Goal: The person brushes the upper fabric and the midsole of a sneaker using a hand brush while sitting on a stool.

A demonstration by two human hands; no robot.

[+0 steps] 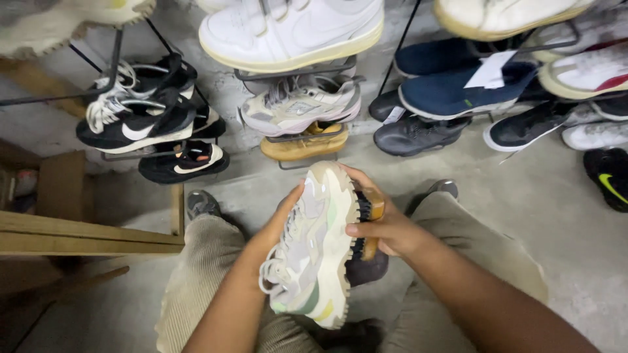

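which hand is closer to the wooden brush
Right. The right hand grips the wooden brush against the sole of the chunky sneaker; the left hand holds the sneaker's other side, apart from the brush.

cream and grey sneaker, pale green and yellow accents

brush has black bristles on a tan wooden back; trousers are ribbed khaki; racked shoes show white, navy, black with white laces and tan.

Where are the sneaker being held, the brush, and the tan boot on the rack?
chunky beige sneaker (314, 248), head view, on its side panel near the middle.
brush (366, 222), head view, on the dark bristles against the sole.
tan boot (304, 145), head view, on its side under the grey shoe.
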